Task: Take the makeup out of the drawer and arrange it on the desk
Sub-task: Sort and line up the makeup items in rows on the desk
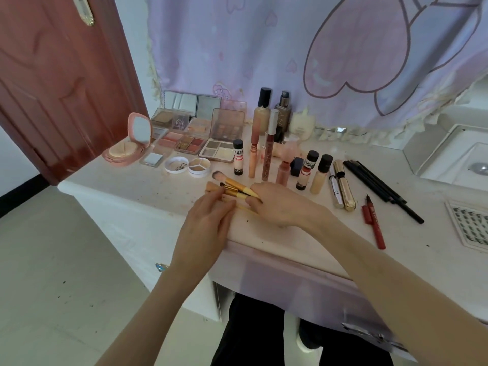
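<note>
In the middle of the frame both hands hold a bundle of brushes [235, 190] just above the table [148, 186]; the left hand [208, 225] pinches the handles, the right hand [277, 204] curls round their ends; their long axis runs toward upper left, bristles away from the fingers.

Bare tabletop [148, 186] front-left, open approach from the near edge there. Back-left blocked by open palettes [190, 138] and pink compact [129, 146]. Upright bottles and tubes [266, 143] wall off the centre back. Right side: gold tubes [343, 186], black pencils [380, 183], red liner pen [373, 224], narrow gaps between. Lash tray [470, 223] at far right edge, possibly overhanging. Both hands and brushes [237, 190] occupy centre front.
</note>
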